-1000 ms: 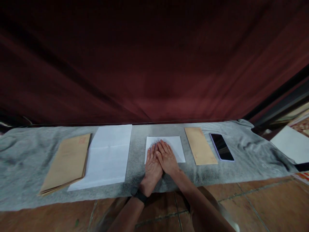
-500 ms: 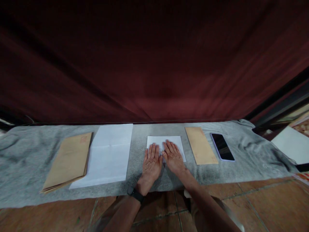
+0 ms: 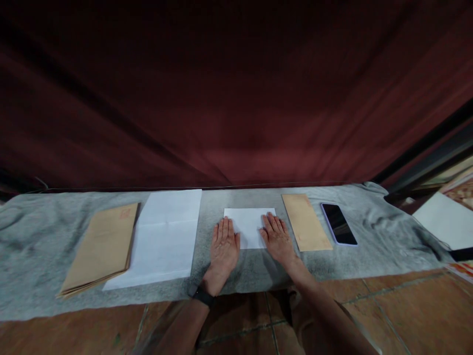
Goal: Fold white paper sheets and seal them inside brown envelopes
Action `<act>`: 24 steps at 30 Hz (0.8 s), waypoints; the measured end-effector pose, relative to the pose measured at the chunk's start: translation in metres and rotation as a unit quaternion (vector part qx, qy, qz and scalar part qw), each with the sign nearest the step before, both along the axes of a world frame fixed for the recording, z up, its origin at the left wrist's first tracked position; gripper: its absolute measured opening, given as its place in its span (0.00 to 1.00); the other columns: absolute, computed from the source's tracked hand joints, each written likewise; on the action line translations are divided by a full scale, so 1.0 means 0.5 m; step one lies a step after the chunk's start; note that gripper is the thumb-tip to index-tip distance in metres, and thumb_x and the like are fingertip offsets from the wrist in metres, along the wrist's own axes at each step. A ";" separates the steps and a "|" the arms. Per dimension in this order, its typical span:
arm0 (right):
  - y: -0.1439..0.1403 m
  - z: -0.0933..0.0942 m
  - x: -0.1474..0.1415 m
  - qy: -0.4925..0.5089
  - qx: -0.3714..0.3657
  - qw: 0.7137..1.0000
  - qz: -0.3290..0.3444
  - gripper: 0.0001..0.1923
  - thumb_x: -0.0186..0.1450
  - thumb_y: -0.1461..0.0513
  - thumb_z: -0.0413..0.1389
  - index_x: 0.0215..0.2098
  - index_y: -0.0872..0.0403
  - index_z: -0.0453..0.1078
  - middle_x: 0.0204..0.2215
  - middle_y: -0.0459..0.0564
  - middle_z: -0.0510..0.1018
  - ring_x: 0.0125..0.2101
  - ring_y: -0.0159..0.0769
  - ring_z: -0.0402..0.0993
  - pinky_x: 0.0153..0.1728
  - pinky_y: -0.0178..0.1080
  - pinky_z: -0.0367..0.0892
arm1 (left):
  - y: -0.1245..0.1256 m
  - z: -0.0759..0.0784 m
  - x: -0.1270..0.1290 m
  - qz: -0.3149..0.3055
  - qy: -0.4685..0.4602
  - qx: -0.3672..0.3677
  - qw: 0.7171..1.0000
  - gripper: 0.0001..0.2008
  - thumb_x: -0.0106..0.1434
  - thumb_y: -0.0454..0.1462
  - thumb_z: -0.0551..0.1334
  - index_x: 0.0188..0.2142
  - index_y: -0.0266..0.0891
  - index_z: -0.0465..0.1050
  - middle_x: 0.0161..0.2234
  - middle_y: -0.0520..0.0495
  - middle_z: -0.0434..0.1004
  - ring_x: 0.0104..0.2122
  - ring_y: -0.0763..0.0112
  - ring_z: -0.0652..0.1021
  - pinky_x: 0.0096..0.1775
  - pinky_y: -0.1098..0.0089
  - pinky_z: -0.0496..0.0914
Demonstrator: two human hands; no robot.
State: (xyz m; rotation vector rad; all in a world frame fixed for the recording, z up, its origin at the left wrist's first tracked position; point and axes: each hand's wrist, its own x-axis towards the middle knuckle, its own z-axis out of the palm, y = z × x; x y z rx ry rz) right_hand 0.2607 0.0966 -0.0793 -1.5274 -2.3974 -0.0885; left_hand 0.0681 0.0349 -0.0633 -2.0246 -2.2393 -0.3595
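Folded white paper [image 3: 249,226], a small flat rectangle, lies in the middle of the frame on a soft grey cloth [image 3: 373,246] that covers the low table. Both hands lie flat and open on it, fingers straight and close together, gripping nothing. The left hand [image 3: 222,247] rests on the paper's left edge, partly on the cloth. The right hand [image 3: 278,240] rests on the paper's right edge. With a flat palm on each side, the paper looks pressed down so it stays smooth and does not slide. A black band [image 3: 201,296] sits on the left wrist.

Just right of the paper lies a long brown paper envelope [image 3: 306,223], near the right hand but not touching it. Right beside that is a dark phone with a shiny black screen [image 3: 339,224] and a pale rim. Things sit in a row, side by side, so each is easy to reach.

On the left of the frame lies a big white sheet of paper [image 3: 164,241] with a fold line across it. Next to it, farther left, is a stack of brown envelopes [image 3: 101,249] with a small red mark near the top. The grey cloth looks fuzzy and wrinkled at its ends. A dark red curtain [image 3: 236,98] fills the upper frame. Brown floor tiles [image 3: 406,310] show along the bottom.
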 end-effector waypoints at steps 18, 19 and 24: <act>0.018 0.027 -0.116 0.117 -0.098 0.988 0.040 0.29 0.77 0.54 0.34 0.70 0.57 0.57 0.67 0.56 0.63 0.69 0.40 0.53 0.68 0.49 0.50 | 0.084 -0.020 0.055 -0.107 -0.015 -0.006 0.994 0.30 0.69 0.33 0.50 0.70 0.33 0.54 0.69 0.39 0.57 0.70 0.57 0.56 0.68 0.53 0.54; 0.017 0.026 -0.121 0.115 -0.099 0.988 0.034 0.29 0.77 0.54 0.34 0.70 0.57 0.56 0.67 0.56 0.63 0.69 0.40 0.53 0.68 0.50 0.49 | 0.083 -0.019 0.052 -0.105 -0.011 -0.010 0.994 0.30 0.69 0.33 0.49 0.70 0.33 0.53 0.70 0.39 0.57 0.70 0.57 0.56 0.68 0.53 0.54; 0.017 0.026 -0.127 0.083 -0.091 0.992 0.015 0.27 0.77 0.55 0.36 0.69 0.56 0.58 0.69 0.54 0.60 0.69 0.42 0.52 0.68 0.50 0.48 | 0.081 -0.013 0.042 -0.081 -0.001 -0.020 0.996 0.29 0.70 0.33 0.48 0.70 0.35 0.54 0.70 0.41 0.56 0.70 0.57 0.55 0.68 0.53 0.53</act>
